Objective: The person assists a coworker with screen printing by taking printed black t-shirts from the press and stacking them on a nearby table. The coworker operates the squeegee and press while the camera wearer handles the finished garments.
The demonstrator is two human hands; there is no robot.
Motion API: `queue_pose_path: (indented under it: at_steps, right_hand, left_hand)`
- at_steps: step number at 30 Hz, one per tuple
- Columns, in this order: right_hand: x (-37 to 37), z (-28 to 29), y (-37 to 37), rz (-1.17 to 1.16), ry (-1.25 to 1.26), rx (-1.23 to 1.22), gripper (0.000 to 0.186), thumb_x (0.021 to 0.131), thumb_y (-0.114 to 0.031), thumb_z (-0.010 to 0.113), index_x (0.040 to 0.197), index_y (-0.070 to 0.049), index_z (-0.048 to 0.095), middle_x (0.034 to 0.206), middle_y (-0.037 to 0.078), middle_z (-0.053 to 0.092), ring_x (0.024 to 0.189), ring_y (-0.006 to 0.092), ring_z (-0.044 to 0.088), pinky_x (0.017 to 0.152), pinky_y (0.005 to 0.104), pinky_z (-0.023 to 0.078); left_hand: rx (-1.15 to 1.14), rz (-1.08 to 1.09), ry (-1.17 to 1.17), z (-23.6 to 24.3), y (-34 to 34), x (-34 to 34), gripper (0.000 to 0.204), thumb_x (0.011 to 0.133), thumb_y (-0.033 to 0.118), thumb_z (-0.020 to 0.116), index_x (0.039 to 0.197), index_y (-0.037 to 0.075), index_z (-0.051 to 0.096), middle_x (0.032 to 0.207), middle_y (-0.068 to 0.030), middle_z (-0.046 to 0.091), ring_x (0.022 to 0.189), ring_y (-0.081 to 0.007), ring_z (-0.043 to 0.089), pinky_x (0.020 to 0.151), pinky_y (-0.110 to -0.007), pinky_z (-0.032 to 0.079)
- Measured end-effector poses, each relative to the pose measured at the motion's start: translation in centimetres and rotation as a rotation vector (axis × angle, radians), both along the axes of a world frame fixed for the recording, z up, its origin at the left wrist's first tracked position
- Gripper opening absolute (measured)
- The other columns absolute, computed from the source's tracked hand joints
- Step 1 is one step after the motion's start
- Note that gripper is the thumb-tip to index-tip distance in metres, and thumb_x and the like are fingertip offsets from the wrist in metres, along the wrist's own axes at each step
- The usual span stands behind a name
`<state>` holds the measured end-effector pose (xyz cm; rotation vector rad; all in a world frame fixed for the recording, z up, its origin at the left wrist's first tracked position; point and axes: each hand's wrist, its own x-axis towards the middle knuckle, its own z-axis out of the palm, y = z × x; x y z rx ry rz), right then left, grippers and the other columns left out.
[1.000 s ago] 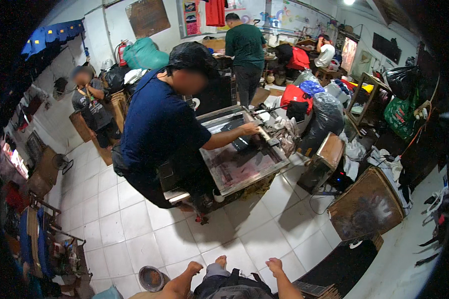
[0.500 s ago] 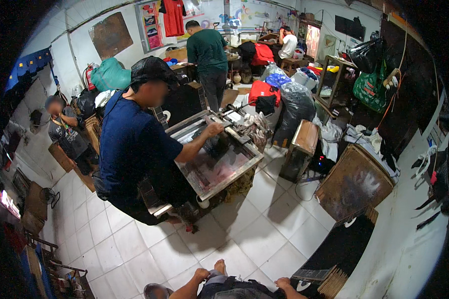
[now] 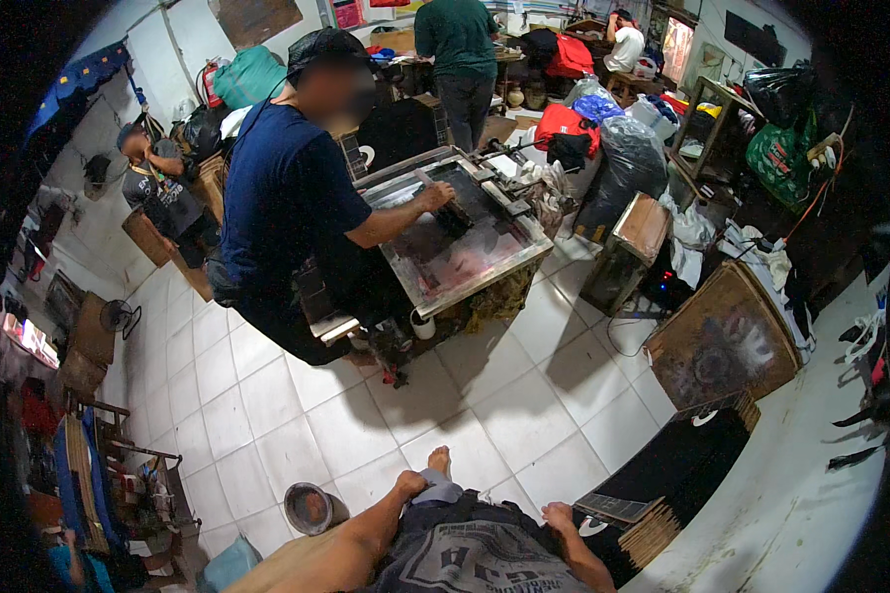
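Note:
My left hand [image 3: 411,483] rests on the grey shorts [image 3: 440,489] at my knee, its fingers curled in and nothing seen in them. To the right, my right hand [image 3: 558,516] lies beside a stack of boards [image 3: 653,539] covered with black cloth; its fingers look bent, but their tips are hidden. A dark shirt [image 3: 465,553] with a grey print covers my lap. In front of me, a co-worker in a navy shirt [image 3: 287,198] grips a squeegee [image 3: 453,212] on the mesh of a screen-printing frame [image 3: 435,301].
A bucket [image 3: 311,509] stands on the white tiled floor [image 3: 267,415] left of my leg. A stained board [image 3: 727,336] leans at the right, near a wooden box [image 3: 628,252] and plastic bags [image 3: 618,168]. Other people sit or stand farther back.
The view has tipped down, so more of my forearms and lap shows. The co-worker's hand and squeegee have shifted over the mesh. My hands stay near my knees.

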<state>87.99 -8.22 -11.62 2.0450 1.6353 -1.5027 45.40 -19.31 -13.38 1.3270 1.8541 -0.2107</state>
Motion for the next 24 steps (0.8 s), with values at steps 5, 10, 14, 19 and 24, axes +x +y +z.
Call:
queue_pose_path:
  at_steps: [5,10,14,19,24]
  right_hand:
    - [0.5,0.4,0.7,-0.381,0.112,-0.077,0.011,0.075,-0.013,0.059,0.078,-0.003,0.058,0.064,0.007,0.057,0.055,0.0152,0.056,0.042,0.0289,0.042]
    - [0.6,0.6,2.3,-0.244,0.098,-0.14,0.009,0.075,-0.011,0.059,0.074,-0.002,0.058,0.063,0.007,0.056,0.052,0.0149,0.053,0.039,0.0283,0.039]
    - [-0.5,1.3,2.5,-0.248,0.126,-0.132,0.01,0.075,-0.011,0.058,0.072,-0.002,0.057,0.063,0.008,0.055,0.049,0.0152,0.051,0.038,0.0289,0.037]
    - [-1.0,0.5,2.2,-0.069,0.113,-0.103,0.015,0.075,-0.016,0.06,0.071,-0.002,0.058,0.061,0.006,0.056,0.047,0.0148,0.05,0.039,0.0273,0.04]
    - [-1.0,-0.9,2.0,-0.039,0.061,-0.122,0.02,0.078,-0.021,0.058,0.068,-0.004,0.059,0.057,0.005,0.056,0.045,0.0141,0.05,0.041,0.0271,0.042]
  left_hand:
    - [-0.038,-0.045,-0.028,1.1,-1.1,-0.2,0.028,0.071,0.029,0.05,0.079,0.006,0.064,0.078,-0.0118,0.063,0.072,-0.024,0.062,0.064,-0.035,0.049]
    - [-0.046,0.024,-0.041,-1.3,-2.3,-0.2,0.035,0.073,0.032,0.045,0.08,0.005,0.065,0.082,-0.0146,0.063,0.074,-0.0246,0.062,0.065,-0.035,0.049]
    - [-0.005,-0.221,0.093,-2.1,-2.2,-0.2,0.036,0.073,0.032,0.043,0.084,0.006,0.065,0.091,-0.0154,0.061,0.085,-0.0284,0.06,0.075,-0.035,0.046]
    - [-0.096,0.104,-0.05,0.9,-1.2,-0.1,0.023,0.075,0.026,0.052,0.081,0.008,0.065,0.078,-0.0102,0.063,0.07,-0.0189,0.062,0.062,-0.035,0.05]
    - [0.045,-0.098,-0.005,1.6,-0.6,-0.7,0.018,0.074,0.024,0.055,0.083,0.011,0.064,0.08,-0.0064,0.064,0.067,-0.0193,0.062,0.06,-0.035,0.05]
